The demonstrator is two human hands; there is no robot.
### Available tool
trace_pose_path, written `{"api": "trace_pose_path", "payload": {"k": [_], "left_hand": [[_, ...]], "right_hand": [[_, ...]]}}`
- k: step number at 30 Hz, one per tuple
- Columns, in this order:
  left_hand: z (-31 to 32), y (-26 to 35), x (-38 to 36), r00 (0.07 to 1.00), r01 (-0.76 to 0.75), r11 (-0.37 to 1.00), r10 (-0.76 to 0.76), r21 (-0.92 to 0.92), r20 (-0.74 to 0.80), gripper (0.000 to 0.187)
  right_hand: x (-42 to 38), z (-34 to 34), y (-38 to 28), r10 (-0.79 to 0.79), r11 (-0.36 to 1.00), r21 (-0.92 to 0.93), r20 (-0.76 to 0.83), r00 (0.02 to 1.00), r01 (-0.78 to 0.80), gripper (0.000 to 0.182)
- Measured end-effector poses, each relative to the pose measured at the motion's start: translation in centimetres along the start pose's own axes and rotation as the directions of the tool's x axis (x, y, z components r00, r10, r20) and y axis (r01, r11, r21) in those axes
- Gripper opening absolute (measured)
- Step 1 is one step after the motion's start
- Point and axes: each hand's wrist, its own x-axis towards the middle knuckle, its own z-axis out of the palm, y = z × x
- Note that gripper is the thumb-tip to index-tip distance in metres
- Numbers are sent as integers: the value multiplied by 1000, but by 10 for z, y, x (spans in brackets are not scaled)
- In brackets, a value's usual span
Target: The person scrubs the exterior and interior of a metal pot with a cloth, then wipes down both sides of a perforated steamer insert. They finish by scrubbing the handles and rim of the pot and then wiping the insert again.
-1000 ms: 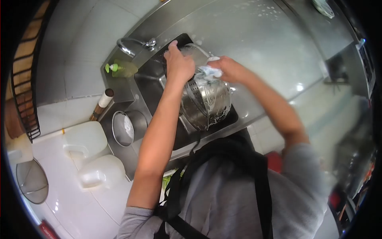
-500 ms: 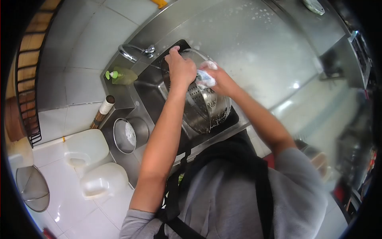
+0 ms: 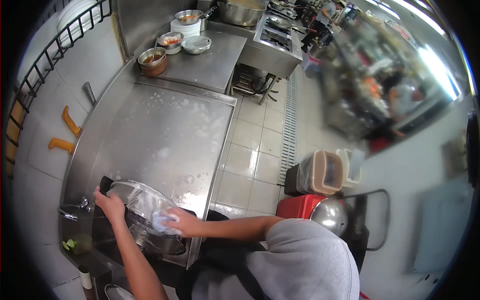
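A steel colander (image 3: 145, 200) with a perforated band and soap suds on it is tilted over the sink. My left hand (image 3: 111, 205) grips its left edge, with the fingers partly hidden. My right hand (image 3: 184, 223) is closed on a sudsy white and blue scrubbing cloth (image 3: 164, 223), pressed against the colander's near right side. Left of my left hand, a small chrome faucet (image 3: 75, 211) stands at the sink. The green-topped soap bottle (image 3: 75, 244) is just below the faucet.
A wet steel drainboard (image 3: 160, 135) extends beyond the sink. Pots and bowls (image 3: 152, 62) stand on the counter behind it, near a stove (image 3: 275, 37). Bins (image 3: 320, 172) and a red box (image 3: 300, 209) are on the right. People (image 3: 325, 15) are farther back.
My view has swung up and right, bringing the drainboard, stove and aisle into sight. The colander is tilted differently, and my right hand with the cloth has moved along its side.
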Motion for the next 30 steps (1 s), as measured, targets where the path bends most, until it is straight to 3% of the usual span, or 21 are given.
{"api": "trace_pose_path", "payload": {"k": [2,4,6,7,8,9,10,11,12,13,14,15,16,17,18,19,22,24,25,27,30], "left_hand": [[2,-9,-5,1000,-28,1000,28,-3,6,62],[6,-13,-9,992,-129,991,129,26,13,65],[-1,7,-32,988,-150,989,150,5,38,66],[-11,26,-46,986,-154,988,153,2,59,67],[-23,53,-63,991,-80,997,80,-1,104,69],[-26,58,-75,989,-128,992,126,21,77,69],[-28,55,-79,985,-169,984,166,52,49,69],[-23,51,-79,987,-157,986,154,64,40,69],[-15,41,-80,980,-196,979,197,-65,11,70],[-14,26,-83,975,-222,960,221,-168,-29,72],[-9,40,-90,990,-124,952,139,-279,34,74],[-19,74,-99,995,-44,884,83,-466,63,76],[-14,62,-102,976,-215,971,218,-104,13,74],[-17,79,-95,1000,-14,941,16,-337,4,71],[-16,65,-92,991,-135,984,136,-119,-4,70],[-25,61,-94,989,-147,988,148,-54,12,72],[-31,54,-96,974,-203,976,209,-75,86,76],[-34,62,-94,969,-191,977,203,-90,140,77],[-39,70,-95,977,-147,985,160,-96,143,77],[-37,71,-99,980,-131,988,142,-81,141,77],[-39,70,-90,980,-114,990,127,-87,154,78]], "right_hand": [[12,-17,13,-63,998,-16,12,998,63,42],[61,-29,12,173,983,63,-6,985,-172,34],[107,-19,17,16,986,166,0,1000,-15,33],[123,-16,19,19,987,162,-20,1000,-16,33],[138,-12,20,36,974,220,104,994,-58,32],[149,-10,20,38,956,275,234,972,-104,30],[149,-11,23,29,953,287,230,973,-96,30],[137,-16,29,-137,899,437,224,965,27,31],[123,-22,29,-301,799,586,198,933,134,33],[108,-31,34,-210,801,598,270,940,7,36],[108,-33,46,-248,740,672,260,933,10,43],[114,-45,46,-152,810,572,417,896,-129,45],[126,-42,47,-165,793,584,479,862,-172,48],[142,-24,46,-300,827,547,238,924,128,50],[149,-18,37,-259,833,547,252,932,84,49],[150,-4,31,-221,851,522,261,940,55,46],[139,-10,40,-248,813,581,295,923,33,45],[139,-26,63,-343,765,630,575,743,-135,46],[140,-27,65,-333,761,633,571,751,-144,46],[136,-20,67,-323,883,454,413,852,115,48],[148,3,36,-132,940,339,242,961,44,52]]}}
